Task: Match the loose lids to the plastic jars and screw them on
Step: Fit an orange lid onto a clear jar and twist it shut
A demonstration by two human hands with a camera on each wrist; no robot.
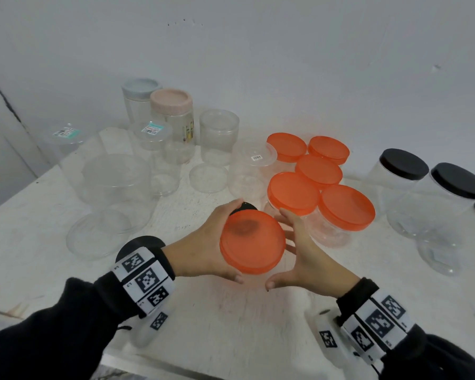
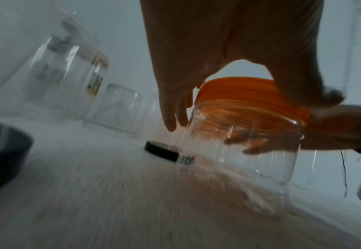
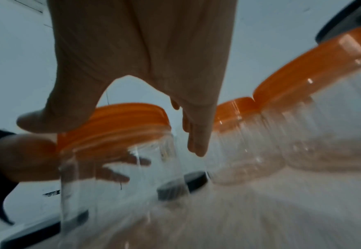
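A clear plastic jar with an orange lid [image 1: 252,241] is in the middle of the white table [image 1: 231,319], held between both hands. My left hand [image 1: 214,242] curls round its left side, thumb at the near rim. My right hand [image 1: 294,248] cups its right side, thumb on the lid's edge [image 3: 111,121]. In the left wrist view the right hand's fingers press the jar wall [image 2: 250,143], seen through the plastic. A loose black lid [image 1: 244,207] lies flat on the table just behind the jar. The jar's base is blurred.
Several orange-lidded jars [image 1: 318,171] stand close behind on the right, black-lidded jars [image 1: 403,163] further right. On the left are clear jars [image 1: 115,176], loose clear lids [image 1: 98,234] [image 1: 208,177], and pink-lidded [image 1: 171,101] and grey-lidded [image 1: 141,86] jars. The table's front edge [image 1: 176,366] is near me.
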